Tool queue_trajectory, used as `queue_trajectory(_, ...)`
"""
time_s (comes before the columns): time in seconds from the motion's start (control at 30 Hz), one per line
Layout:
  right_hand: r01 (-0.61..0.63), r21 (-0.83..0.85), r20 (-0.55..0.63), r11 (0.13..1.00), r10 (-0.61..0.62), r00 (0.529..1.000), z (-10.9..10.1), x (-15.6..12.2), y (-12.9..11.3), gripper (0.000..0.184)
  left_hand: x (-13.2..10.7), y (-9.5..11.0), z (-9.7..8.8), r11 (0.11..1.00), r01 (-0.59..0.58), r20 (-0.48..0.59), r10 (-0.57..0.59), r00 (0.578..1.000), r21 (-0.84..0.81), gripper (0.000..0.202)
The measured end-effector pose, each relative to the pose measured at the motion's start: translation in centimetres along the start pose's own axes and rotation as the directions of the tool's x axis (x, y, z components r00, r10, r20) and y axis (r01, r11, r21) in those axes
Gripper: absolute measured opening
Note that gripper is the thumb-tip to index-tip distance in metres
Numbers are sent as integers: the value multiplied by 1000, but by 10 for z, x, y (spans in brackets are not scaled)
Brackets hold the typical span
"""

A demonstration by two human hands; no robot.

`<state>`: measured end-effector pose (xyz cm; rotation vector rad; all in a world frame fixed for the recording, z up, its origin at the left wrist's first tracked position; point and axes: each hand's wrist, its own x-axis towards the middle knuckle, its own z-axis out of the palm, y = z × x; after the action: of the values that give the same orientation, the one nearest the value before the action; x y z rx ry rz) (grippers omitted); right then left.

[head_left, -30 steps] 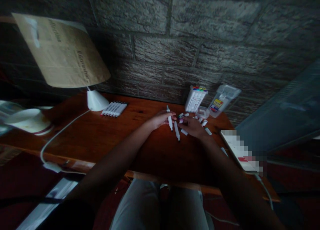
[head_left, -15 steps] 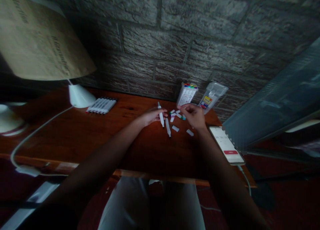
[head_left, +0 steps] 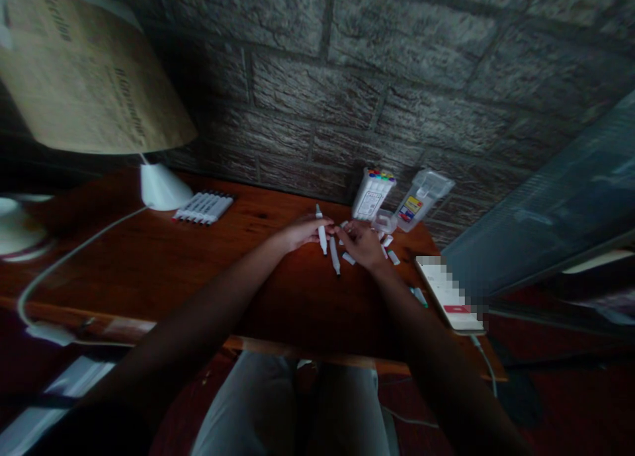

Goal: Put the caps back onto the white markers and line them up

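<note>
My left hand (head_left: 303, 233) is closed around a white marker (head_left: 322, 235) without its cap, held upright and slightly tilted. A second uncapped white marker (head_left: 335, 256) lies on the table just right of it. My right hand (head_left: 364, 244) is beside the left one, fingers bent and drawn together over loose caps; whatever they grip is hidden. Several white marker caps with coloured ends are scattered around the right hand, among them a green-ended cap (head_left: 393, 257) and a plain-looking cap (head_left: 348, 258).
Behind stand a white case of colourful markers (head_left: 370, 198) and a clear plastic case (head_left: 421, 201), with a clear lid (head_left: 385, 222) between them. A phone (head_left: 446, 290) lies right. A row of markers (head_left: 206, 207) and a lamp (head_left: 161, 188) are left on the wooden table (head_left: 258, 297).
My right hand has moved left and down, close to the left hand. Some caps now lie farther right, a few near the phone. My left hand keeps its marker.
</note>
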<state>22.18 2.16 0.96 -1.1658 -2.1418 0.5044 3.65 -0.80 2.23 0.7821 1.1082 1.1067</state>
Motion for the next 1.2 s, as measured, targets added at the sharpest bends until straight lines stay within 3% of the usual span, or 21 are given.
queue_trajectory(0.1, -1, -33, 47, 999, 2, 999, 3, 0, -1, 29, 2, -1, -1, 1000, -19, 33, 19, 999, -1, 11)
queue_trajectory(0.57, -83, -14, 150, 996, 84, 985, -4, -2, -6, 28, 5, -4, -5, 1000, -20, 36, 20, 999, 2, 8)
queue_trajectory(1.2, -27, 5, 166, 1000, 26, 986, -5, -1, -2, 28, 5, -4, -3, 1000, -23, 23, 22, 999, 8, 9)
